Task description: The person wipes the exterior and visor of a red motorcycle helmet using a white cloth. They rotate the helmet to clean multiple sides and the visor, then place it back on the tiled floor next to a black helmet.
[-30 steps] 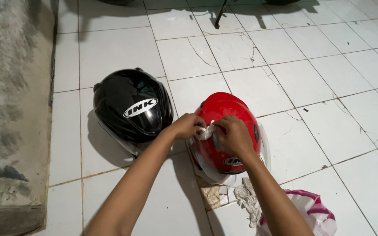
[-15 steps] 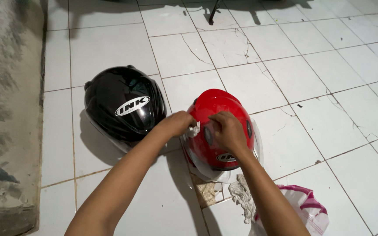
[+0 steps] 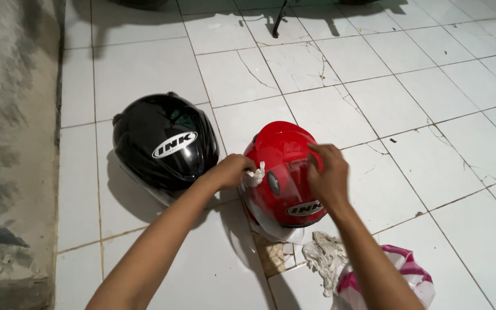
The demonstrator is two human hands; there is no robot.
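A glossy red helmet (image 3: pixel 279 172) rests on the white tiled floor (image 3: pixel 328 103). My left hand (image 3: pixel 232 171) presses a small crumpled white cloth (image 3: pixel 255 176) against the helmet's left side. My right hand (image 3: pixel 328 172) lies flat on the helmet's right side, fingers spread over the shell. A glossy black helmet (image 3: pixel 165 143) with a clear visor sits just left of the red one, close to my left forearm.
A crumpled white rag (image 3: pixel 324 258) and a pink-and-white plastic bag (image 3: pixel 409 275) lie on the floor near my right forearm. A broken tile patch (image 3: pixel 274 255) shows below the red helmet. A grey concrete strip (image 3: pixel 12 149) runs along the left. A dark stand leg (image 3: pixel 279 20) is at the top.
My right hand moved from the centre of the red helmet to its right side. My left hand with the cloth shifted to the helmet's left edge.
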